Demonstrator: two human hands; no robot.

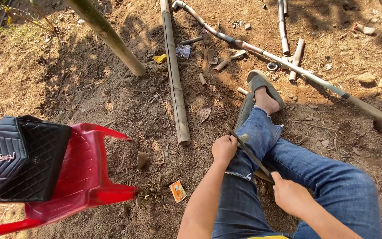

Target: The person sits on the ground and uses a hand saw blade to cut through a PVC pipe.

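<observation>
I sit on bare earth with my jeans-clad legs stretched out. My left hand (224, 148) is closed around a short piece of bamboo (244, 138) resting against my left leg. My right hand (289, 194) grips the handle end of a long dark blade (248, 152), which runs diagonally up to the bamboo piece by my left hand. My foot in a grey sandal (264, 86) points away from me. How the blade meets the bamboo is partly hidden by my left hand.
A red plastic chair (89, 177) stands at left with a black quilted bag (21, 157) on its seat. Long bamboo poles (175, 79) and several short offcuts lie on the dirt ahead. A thin bent pole (297, 71) crosses at right. An orange wrapper (177, 191) lies near my left arm.
</observation>
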